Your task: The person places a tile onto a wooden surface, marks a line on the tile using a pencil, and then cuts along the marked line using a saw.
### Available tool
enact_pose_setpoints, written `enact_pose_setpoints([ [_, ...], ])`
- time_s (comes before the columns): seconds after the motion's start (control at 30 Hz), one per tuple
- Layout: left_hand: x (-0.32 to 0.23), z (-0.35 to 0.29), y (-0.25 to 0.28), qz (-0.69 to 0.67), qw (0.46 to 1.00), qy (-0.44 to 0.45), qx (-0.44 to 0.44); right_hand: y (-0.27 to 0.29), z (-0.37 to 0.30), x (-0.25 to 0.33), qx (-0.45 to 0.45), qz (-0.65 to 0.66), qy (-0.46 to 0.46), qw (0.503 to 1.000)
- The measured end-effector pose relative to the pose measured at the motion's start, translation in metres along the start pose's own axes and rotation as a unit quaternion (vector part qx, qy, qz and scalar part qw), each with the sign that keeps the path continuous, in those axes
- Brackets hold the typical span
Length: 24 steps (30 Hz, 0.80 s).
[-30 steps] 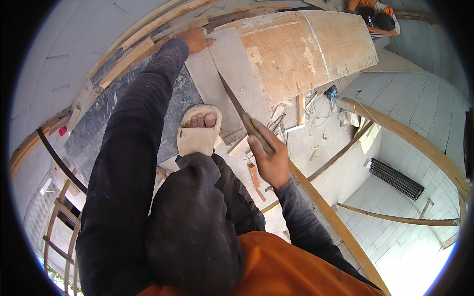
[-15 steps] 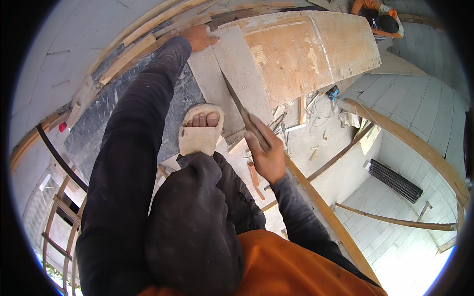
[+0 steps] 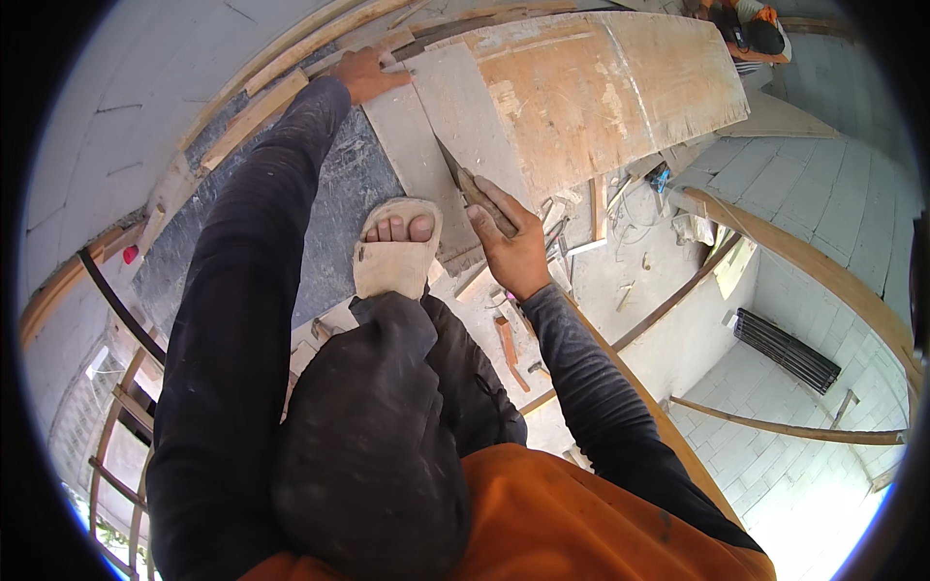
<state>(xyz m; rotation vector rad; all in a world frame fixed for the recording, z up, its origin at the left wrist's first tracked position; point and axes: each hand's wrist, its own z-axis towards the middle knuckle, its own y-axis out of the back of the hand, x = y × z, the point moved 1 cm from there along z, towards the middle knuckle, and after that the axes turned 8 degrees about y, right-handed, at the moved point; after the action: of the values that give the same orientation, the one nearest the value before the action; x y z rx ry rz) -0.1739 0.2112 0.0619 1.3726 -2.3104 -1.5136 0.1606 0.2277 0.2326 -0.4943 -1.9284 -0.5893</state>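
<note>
Saw [image 3: 455,167] gripped w/ R hand [image 3: 508,242]; L hand [image 3: 366,76] set at board [image 3: 405,137] edge, fingers' hold unclear tbh. Saw could be pinched if board sags.

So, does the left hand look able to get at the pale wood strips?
Likely yes: pale strips lie beside the left hand, nothing visible between, though it rests on the grey board.

1. Saw blade [image 3: 448,163], upper centre: dark grey.
2. Board [image 3: 399,131] left of it: plain greyish beige.
3. Plywood [image 3: 572,102], top: orange-tan, pale patches, one whitish stripe.
4. Sheet [image 3: 354,184], left of centre: dark blue-grey, white-scuffed.
5. Sandal [image 3: 387,273], centre: cream.
6. Trousers [image 3: 373,416], lower centre: charcoal.
7. Shirt [image 3: 562,518], bottom: orange.
8. Slatted panel [image 3: 787,350], right: black, striped.
</note>
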Motion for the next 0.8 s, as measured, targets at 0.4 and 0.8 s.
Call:
enact_pose_setpoints([
  [0.4,0.066,0.074,0.035,-0.039,0.993,0.065,-0.086,-0.023,0.086,0.019,0.025,-0.077,0.097,0.992],
  [0.8,0.014,0.041,0.029,-0.059,0.996,0.011,-0.063,0.000,0.082,0.018,0.068,-0.066,0.060,0.994],
])
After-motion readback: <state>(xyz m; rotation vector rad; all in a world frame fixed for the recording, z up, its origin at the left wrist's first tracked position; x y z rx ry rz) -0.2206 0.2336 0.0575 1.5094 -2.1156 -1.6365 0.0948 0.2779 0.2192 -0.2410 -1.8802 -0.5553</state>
